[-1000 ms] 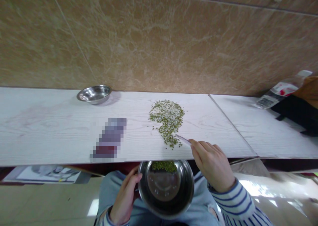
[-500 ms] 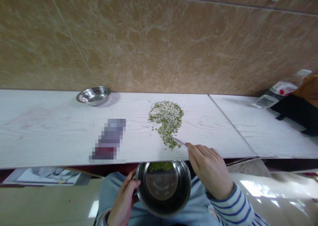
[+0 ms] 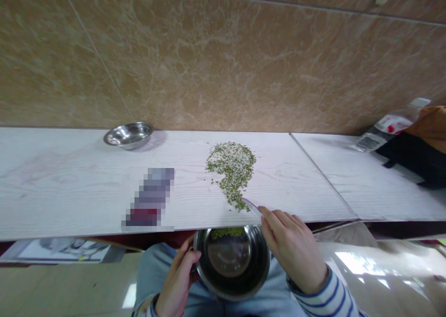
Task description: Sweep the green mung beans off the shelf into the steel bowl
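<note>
A pile of small green beans (image 3: 232, 167) lies on the white table (image 3: 69, 187), with a tail trailing toward the near edge. My right hand (image 3: 294, 247) is closed on a thin metal utensil, likely a spoon (image 3: 251, 205), whose tip touches the tail of the pile. My left hand (image 3: 177, 282) grips the left rim of a steel bowl (image 3: 232, 261) held just under the table edge, above my lap. A few green beans sit at the bowl's far side.
A second, smaller steel bowl (image 3: 128, 135) stands at the back left by the tiled wall. A blurred-out flat object (image 3: 149, 197) lies left of the beans. A plastic bottle (image 3: 390, 124) and a dark bag (image 3: 414, 161) lie at the far right.
My right hand has drawn the utensil and the tail of beans a little nearer the table edge. The bowl stays under the edge.
</note>
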`<state>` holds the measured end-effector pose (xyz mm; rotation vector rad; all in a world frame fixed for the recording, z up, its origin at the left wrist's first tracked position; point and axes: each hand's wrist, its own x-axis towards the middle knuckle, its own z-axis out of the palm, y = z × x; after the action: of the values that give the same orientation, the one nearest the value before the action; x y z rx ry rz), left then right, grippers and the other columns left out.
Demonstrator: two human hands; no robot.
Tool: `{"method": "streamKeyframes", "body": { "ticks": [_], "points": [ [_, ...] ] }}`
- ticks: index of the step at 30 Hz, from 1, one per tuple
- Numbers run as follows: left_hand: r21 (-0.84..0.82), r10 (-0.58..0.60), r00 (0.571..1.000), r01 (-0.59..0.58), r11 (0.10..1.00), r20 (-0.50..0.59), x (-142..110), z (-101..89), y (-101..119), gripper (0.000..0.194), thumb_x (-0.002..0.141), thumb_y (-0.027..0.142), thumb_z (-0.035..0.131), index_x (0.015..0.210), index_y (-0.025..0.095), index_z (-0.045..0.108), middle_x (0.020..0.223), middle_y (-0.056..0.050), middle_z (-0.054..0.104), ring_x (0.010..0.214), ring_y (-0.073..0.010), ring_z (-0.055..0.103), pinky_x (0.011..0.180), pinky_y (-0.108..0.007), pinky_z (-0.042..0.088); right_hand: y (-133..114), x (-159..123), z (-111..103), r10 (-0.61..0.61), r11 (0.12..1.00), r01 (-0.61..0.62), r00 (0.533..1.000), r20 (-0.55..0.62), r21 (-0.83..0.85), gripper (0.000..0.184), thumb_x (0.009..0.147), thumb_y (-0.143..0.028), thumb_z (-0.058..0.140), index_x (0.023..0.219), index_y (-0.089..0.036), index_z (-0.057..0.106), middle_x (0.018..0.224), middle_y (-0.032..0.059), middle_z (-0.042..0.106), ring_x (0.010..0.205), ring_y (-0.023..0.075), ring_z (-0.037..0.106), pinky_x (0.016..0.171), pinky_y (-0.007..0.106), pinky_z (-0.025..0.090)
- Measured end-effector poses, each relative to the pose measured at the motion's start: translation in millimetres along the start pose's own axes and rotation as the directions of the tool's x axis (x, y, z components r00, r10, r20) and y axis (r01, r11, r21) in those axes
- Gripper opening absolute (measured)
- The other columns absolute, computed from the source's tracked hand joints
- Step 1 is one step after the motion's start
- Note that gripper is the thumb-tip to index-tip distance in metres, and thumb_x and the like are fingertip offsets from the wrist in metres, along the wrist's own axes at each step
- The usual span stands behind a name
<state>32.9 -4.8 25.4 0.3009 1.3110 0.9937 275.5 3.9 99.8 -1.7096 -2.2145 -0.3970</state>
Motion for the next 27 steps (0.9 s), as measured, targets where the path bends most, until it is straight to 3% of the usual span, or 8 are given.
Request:
{"method": "streamKeyframes", "body": {
  "ticks": [12, 16, 19, 24, 27],
  "points": [
    [0.029, 0.054, 0.998, -0.053, 0.998, -0.017, 5, 4.2, -6, 0.065, 0.061, 0.034, 0.073, 0.123, 0.018, 0.062, 0.117, -0.01, 0.073, 0.11, -0.0317, 0.062, 0.061, -0.029, 0.048, 11, 10, 8, 0.004, 0.999, -0.003, 1.0, -0.016, 0.05, 0.026, 0.097, -0.017, 0.045, 0.115, -0.016, 0.064, 0.081, 0.0028, 0.068, 0.073, 0.0176, 0.064, 0.07, 0.033, 0.038],
    [0.03, 0.042, 0.999, -0.042, 0.999, 0.009, 6, 5.9, -7, 0.063, 0.063, 0.032, 0.072, 0.124, 0.018, 0.062, 0.112, -0.009, 0.075, 0.105, -0.031, 0.065, 0.062, -0.031, 0.049, 27, 26, 7, 0.013, 1.0, -0.012, 0.997, -0.07, 0.019, 0.025, 0.097, -0.018, 0.046, 0.115, -0.016, 0.064, 0.082, 0.0032, 0.069, 0.074, 0.018, 0.064, 0.068, 0.033, 0.036],
    [0.02, 0.075, 0.997, -0.074, 0.997, -0.034, 8, 7.2, -6, 0.06, 0.065, 0.033, 0.071, 0.122, 0.018, 0.063, 0.109, -0.009, 0.076, 0.102, -0.0303, 0.066, 0.061, -0.03, 0.048, 42, 46, 11, 0.025, 0.999, -0.027, 0.995, -0.097, -0.016, 0.025, 0.098, -0.018, 0.046, 0.114, -0.019, 0.065, 0.084, 0.0027, 0.071, 0.075, 0.0175, 0.064, 0.068, 0.032, 0.035],
    [0.017, 0.028, 1.0, -0.028, 0.999, -0.01, 15, 4.5, -8, 0.063, 0.063, 0.031, 0.074, 0.124, 0.018, 0.064, 0.112, -0.009, 0.075, 0.104, -0.0307, 0.066, 0.063, -0.03, 0.049, 54, 73, 29, 0.059, 0.997, -0.059, 0.998, -0.007, -0.045, 0.024, 0.098, -0.018, 0.05, 0.114, -0.023, 0.067, 0.091, 0.0026, 0.073, 0.08, 0.0184, 0.065, 0.07, 0.033, 0.033],
    [0.022, 0.049, 0.997, -0.048, 0.999, -0.057, 21, 1.9, -12, 0.067, 0.063, 0.033, 0.073, 0.127, 0.019, 0.062, 0.117, -0.01, 0.073, 0.105, -0.0317, 0.065, 0.062, -0.031, 0.049, 53, 75, 35, 0.045, 0.997, -0.043, 0.999, 0.024, -0.058, 0.025, 0.097, -0.017, 0.05, 0.114, -0.023, 0.067, 0.093, 0.0032, 0.074, 0.081, 0.0185, 0.064, 0.071, 0.034, 0.033]
  ]
}}
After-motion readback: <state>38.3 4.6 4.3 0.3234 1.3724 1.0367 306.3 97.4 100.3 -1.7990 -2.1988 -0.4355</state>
